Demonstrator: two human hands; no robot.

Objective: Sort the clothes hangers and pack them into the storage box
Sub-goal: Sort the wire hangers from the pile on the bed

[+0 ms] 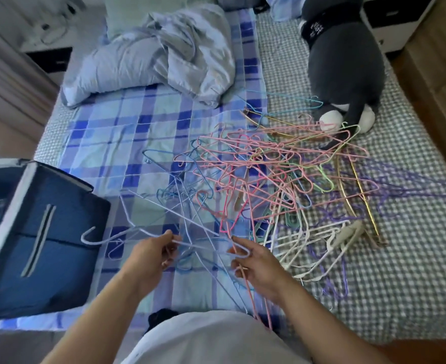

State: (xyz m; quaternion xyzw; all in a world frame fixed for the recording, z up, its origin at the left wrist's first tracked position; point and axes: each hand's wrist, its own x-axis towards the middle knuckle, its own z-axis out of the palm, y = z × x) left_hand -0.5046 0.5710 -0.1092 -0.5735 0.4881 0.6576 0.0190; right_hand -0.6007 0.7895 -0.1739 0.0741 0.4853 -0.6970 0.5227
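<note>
Both your hands pinch pale blue hangers (137,232) near you: left hand (151,256) on the neck, right hand (253,261) on a corner. Lift slowly, shaking hooks free of the pile (282,174), then swing left into the storage box (40,240).

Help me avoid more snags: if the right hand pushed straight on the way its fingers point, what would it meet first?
Probably the pink hangers tangled ahead of the right hand, though depth is unclear.
</note>
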